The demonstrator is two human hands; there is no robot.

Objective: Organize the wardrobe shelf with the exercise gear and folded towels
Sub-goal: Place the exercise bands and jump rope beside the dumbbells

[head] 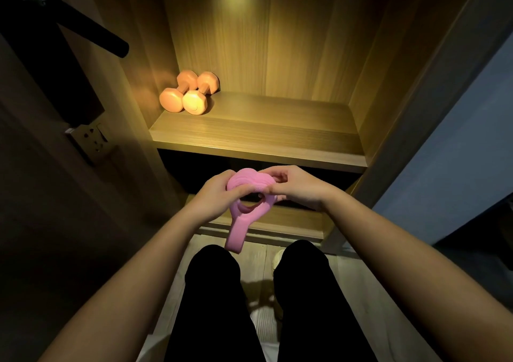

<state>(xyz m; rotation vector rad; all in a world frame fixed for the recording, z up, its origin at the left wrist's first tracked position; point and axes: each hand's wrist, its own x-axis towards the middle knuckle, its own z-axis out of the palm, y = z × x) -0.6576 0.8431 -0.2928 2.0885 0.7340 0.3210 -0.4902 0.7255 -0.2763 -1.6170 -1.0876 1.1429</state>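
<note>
A pink resistance band (242, 195), coiled into loops with one end hanging down, is held in front of the wardrobe below the lit shelf. My left hand (215, 195) grips the coil from the left with its fingers curled round it. My right hand (294, 185) pinches the coil's right side. Two orange dumbbells (188, 92) lie side by side at the back left of the wooden shelf (263, 128). No towels show in this view.
A lower shelf edge (266, 227) sits beneath my hands. A dark door with a black handle (91, 32) stands at the left, with a wall socket (93, 139) below it. My legs in black trousers fill the bottom.
</note>
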